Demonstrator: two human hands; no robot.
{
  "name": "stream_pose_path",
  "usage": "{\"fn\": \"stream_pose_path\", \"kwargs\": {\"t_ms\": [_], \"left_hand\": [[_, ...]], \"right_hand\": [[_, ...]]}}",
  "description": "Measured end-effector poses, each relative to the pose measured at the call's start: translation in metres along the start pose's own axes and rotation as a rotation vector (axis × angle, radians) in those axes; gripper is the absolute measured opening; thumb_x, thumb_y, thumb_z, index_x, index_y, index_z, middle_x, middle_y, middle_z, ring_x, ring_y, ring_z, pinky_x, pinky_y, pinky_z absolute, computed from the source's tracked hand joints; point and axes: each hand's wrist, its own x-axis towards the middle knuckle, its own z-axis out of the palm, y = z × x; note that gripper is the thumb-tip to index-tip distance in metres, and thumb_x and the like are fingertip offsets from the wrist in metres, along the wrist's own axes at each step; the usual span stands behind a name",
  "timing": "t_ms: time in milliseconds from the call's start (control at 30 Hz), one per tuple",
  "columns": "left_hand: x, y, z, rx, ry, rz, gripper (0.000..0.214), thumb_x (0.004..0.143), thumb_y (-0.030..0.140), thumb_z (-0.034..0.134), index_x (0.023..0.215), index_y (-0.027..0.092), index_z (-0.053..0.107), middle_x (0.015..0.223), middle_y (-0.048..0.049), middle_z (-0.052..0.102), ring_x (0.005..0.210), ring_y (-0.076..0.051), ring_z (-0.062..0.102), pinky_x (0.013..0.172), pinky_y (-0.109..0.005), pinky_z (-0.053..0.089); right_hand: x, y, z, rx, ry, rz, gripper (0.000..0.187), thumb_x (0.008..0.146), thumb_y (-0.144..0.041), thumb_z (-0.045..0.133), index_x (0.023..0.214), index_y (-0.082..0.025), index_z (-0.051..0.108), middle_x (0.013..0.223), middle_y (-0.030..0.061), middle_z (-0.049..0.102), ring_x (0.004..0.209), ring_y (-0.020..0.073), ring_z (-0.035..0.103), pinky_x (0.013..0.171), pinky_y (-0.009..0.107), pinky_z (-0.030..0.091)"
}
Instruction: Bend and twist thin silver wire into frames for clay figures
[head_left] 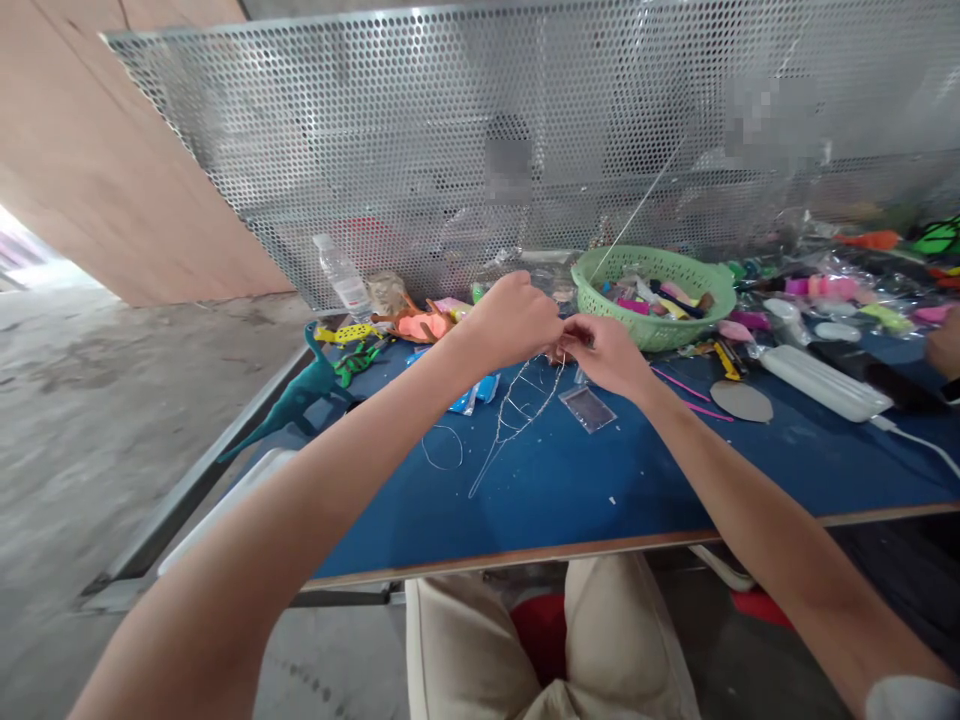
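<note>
A silvery wire frame [501,432], leaf-shaped with thin crosspieces and a long narrow tail, hangs over the blue tabletop. Its upper end reaches up between my two hands, which meet there. My left hand [517,318] is closed around the wire end, knuckles up, its fingertips hidden from me. My right hand [606,352] pinches the wire at the same spot with thumb and fingers. A loose loop of thin wire [442,447] lies to the left of the frame. Just right of it is a small clear bag [589,408] with dark contents.
A green basket [652,335] of colourful packets stands behind my right hand. Toy animals, including a teal dinosaur [304,385], and a plastic bottle [342,278] are at left. A white power bank [825,382] and another person's hand [943,345] are at right. A perforated metal screen [450,120] rises behind.
</note>
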Motion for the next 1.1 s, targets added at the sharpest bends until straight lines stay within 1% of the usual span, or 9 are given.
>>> {"fn": "stream_pose_path", "kwargs": {"t_ms": [100,267,433,567,667,800,933,1033,1100], "left_hand": [[-0.003,-0.001,0.011,0.008,0.08,0.1,0.025,0.093,0.023,0.056,0.075,0.02,0.073,0.079,-0.0027,0.071,0.071,-0.017,0.062,0.078,-0.037,0.04],[-0.004,0.006,0.017,-0.061,0.162,0.072,0.035,0.097,0.025,0.046,0.075,0.022,0.073,0.077,-0.0034,0.071,0.071,-0.018,0.062,0.079,-0.04,0.04],[-0.006,0.011,0.007,-0.235,0.193,-0.161,0.031,0.097,0.035,0.051,0.085,0.024,0.077,0.081,-0.0033,0.074,0.075,-0.019,0.064,0.088,-0.043,0.04],[-0.009,0.012,0.002,-0.551,0.152,-0.43,0.027,0.094,0.039,0.057,0.087,0.025,0.08,0.076,-0.0019,0.074,0.067,-0.016,0.061,0.073,-0.035,0.043],[-0.01,0.016,0.006,-0.791,0.156,-0.511,0.033,0.096,0.038,0.053,0.087,0.022,0.081,0.073,-0.0021,0.074,0.062,-0.014,0.056,0.062,-0.03,0.04],[-0.009,0.021,0.021,-0.931,0.195,-0.54,0.041,0.098,0.042,0.049,0.085,0.018,0.079,0.07,-0.0018,0.072,0.06,-0.012,0.053,0.059,-0.028,0.039],[-0.012,0.02,0.029,-0.852,0.253,-0.535,0.036,0.098,0.045,0.052,0.095,0.022,0.08,0.085,-0.0024,0.078,0.067,-0.013,0.06,0.062,-0.028,0.043],[-0.015,0.02,0.026,-0.68,0.284,-0.494,0.027,0.096,0.043,0.058,0.108,0.029,0.078,0.096,-0.0024,0.079,0.074,-0.015,0.066,0.069,-0.03,0.047],[-0.017,0.021,0.023,-0.527,0.29,-0.444,0.023,0.096,0.041,0.061,0.109,0.032,0.077,0.095,-0.0026,0.079,0.077,-0.018,0.068,0.072,-0.033,0.046]], "right_hand": [[-0.001,0.005,-0.004,0.009,-0.007,0.01,0.017,0.096,-0.03,0.056,0.089,-0.021,0.068,0.081,0.0047,0.072,0.074,0.019,0.067,0.072,0.034,0.051],[-0.005,0.011,-0.005,0.036,0.047,-0.001,0.011,0.094,-0.029,0.06,0.09,-0.021,0.067,0.085,0.0043,0.072,0.075,0.0179,0.067,0.074,0.033,0.052],[-0.01,0.001,-0.002,-0.038,0.195,-0.07,0.011,0.095,-0.029,0.059,0.095,-0.021,0.067,0.087,0.0045,0.071,0.077,0.0183,0.065,0.072,0.032,0.051],[-0.014,-0.013,0.002,-0.152,0.332,-0.165,0.016,0.099,-0.027,0.053,0.098,-0.022,0.068,0.094,0.0064,0.072,0.084,0.0206,0.065,0.076,0.035,0.051],[-0.015,-0.017,0.004,-0.197,0.382,-0.213,0.02,0.1,-0.022,0.047,0.099,-0.023,0.067,0.102,0.0075,0.072,0.095,0.0227,0.066,0.085,0.038,0.051],[-0.013,-0.013,0.004,-0.208,0.371,-0.217,0.022,0.1,-0.019,0.044,0.099,-0.023,0.066,0.103,0.0072,0.071,0.097,0.023,0.065,0.089,0.039,0.05],[-0.011,-0.007,0.004,-0.163,0.355,-0.128,0.016,0.098,-0.023,0.05,0.094,-0.022,0.065,0.091,0.0061,0.071,0.083,0.0214,0.065,0.08,0.037,0.051],[-0.01,-0.006,0.004,-0.129,0.323,-0.079,0.015,0.098,-0.028,0.052,0.092,-0.021,0.064,0.086,0.0064,0.071,0.079,0.0212,0.065,0.074,0.035,0.05],[-0.011,-0.007,0.003,-0.115,0.288,-0.074,0.017,0.098,-0.03,0.052,0.092,-0.021,0.064,0.086,0.0067,0.071,0.079,0.0211,0.065,0.072,0.034,0.049]]}}
